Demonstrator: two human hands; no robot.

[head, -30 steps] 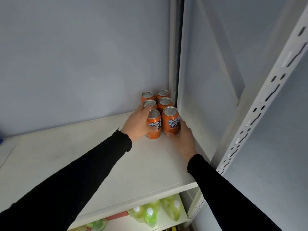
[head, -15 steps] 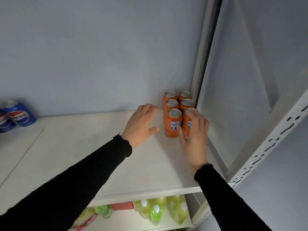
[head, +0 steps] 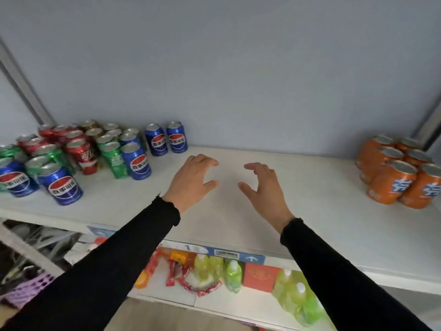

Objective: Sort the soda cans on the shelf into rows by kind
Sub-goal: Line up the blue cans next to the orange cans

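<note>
Several orange cans stand packed in two rows at the right end of the white shelf. At the left end a mixed cluster holds blue cans, green cans and red cans. Two more blue cans stand together against the back wall. My left hand and my right hand hover over the bare middle of the shelf, fingers loosely curled, holding nothing.
A grey wall closes the back of the shelf. Below, a lower shelf carries green bottles, a red packet and snack wrappers. A purple basket sits at the lower left.
Both hands have left the orange cans and moved left to the middle of the shelf. The view has swung left, bringing the mixed cluster into sight.
</note>
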